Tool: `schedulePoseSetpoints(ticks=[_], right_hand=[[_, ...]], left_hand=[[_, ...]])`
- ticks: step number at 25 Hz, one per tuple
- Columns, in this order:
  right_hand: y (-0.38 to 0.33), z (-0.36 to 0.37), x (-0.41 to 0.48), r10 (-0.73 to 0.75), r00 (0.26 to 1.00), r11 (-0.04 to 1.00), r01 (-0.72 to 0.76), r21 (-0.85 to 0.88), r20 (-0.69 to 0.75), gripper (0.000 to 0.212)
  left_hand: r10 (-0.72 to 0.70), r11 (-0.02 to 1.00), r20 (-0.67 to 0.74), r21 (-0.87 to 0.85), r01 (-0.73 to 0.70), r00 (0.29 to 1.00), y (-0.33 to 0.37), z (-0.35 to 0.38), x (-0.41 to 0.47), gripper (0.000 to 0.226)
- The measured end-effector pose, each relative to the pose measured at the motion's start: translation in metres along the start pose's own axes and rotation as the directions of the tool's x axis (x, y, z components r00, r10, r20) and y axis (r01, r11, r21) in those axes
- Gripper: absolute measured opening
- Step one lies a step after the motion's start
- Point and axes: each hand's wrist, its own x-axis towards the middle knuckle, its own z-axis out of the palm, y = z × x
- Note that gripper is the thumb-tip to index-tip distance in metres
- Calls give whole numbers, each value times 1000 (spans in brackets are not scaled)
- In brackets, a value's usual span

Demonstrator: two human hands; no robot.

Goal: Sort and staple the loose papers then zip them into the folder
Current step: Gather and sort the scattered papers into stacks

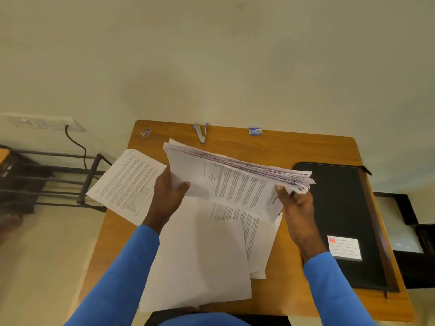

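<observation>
Here I see both hands gripping the paper stack above the table: left hand and right hand clasp opposite ends, hiding sheets beneath; print unreadable.

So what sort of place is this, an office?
Probably a plain office or study room, though I can't be sure. A small wooden desk stands against a bare wall, bearing a stapler, a black zip folder and printed papers.
</observation>
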Motion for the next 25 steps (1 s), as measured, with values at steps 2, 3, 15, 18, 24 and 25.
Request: schedulePoseSetpoints(ticks=[2, 3, 15, 18, 24, 25], right_hand=[[9, 6, 2, 41, 999, 999, -42, -11, -33, 31], [13, 11, 2, 71, 996, 997, -71, 5, -57, 30], [73, 57, 28, 125, 921, 992, -121, 34, -369, 35], [59, 50, 31, -15, 901, 989, -51, -140, -434, 32], [92, 65, 73, -58, 931, 770, -188, -609, -361, 27], [98, 71, 78, -113, 939, 715, -151, -682, -326, 29]], left_hand=[[-29, 999, -33, -17, 29, 999, -8, 6, 1, 43], [-52, 998, -42, -32, 51, 998, -14, 10, 0, 41], [-213, 976, -114, -71, 206, 970, -46, 44, 10, 46], [-255, 964, -82, -99, 247, 963, -35, 33, -5, 39], [-543, 839, 53, -20, 544, 838, -73, 27, -58, 49], [-547, 835, -15, 64, 547, 837, -76, 28, -57, 63]])
